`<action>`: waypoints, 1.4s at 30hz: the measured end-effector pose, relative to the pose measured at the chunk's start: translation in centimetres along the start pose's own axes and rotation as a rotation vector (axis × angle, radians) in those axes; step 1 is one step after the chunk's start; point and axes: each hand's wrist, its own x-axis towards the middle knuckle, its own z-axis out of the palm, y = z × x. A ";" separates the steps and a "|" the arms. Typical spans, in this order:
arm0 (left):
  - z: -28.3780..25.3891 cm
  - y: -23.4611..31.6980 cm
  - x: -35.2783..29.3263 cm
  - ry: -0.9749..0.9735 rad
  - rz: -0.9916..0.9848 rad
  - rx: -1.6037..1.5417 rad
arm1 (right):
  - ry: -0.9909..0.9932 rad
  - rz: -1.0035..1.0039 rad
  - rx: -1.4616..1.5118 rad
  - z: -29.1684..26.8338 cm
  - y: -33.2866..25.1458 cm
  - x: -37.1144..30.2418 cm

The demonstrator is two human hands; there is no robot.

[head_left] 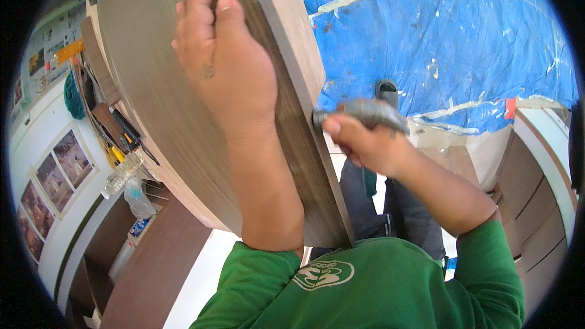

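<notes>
My left hand (228, 64) lies on the broad face of a brown wood-grain panel (164, 91), its fingers stretched toward the far end. The panel stretches away from my body, with a pale side edge on its right. My right hand (365, 146) is closed around a grey, hammer-like tool (372, 113), slightly blurred. Its dark round end is at the panel's right edge. The fingers curl beneath the tool, so part of it is hidden.
A blue tarp (439, 42) with pale tape strips covers the area ahead right. To the left are a clear plastic bottle (119, 176), a dark tool with orange parts (127, 131) and photos on a board (58, 170). Brown panels (530, 189) stand at right.
</notes>
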 end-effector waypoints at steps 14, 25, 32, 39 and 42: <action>0.0 0.5 -0.3 0.006 -0.015 0.010 | -0.049 0.114 -0.092 -0.1 -0.6 -0.8; 0.0 0.5 0.1 0.061 0.047 0.134 | 0.025 0.186 0.058 0.2 -1.4 0.2; -0.9 1.8 0.3 0.019 0.029 0.291 | 0.176 0.160 0.114 0.4 -2.1 1.2; -1.7 2.0 0.3 0.095 0.018 0.190 | 0.159 0.100 0.255 0.6 -2.3 1.5; -1.3 1.5 0.2 0.184 0.064 0.157 | 0.180 0.181 0.277 1.6 0.0 -1.7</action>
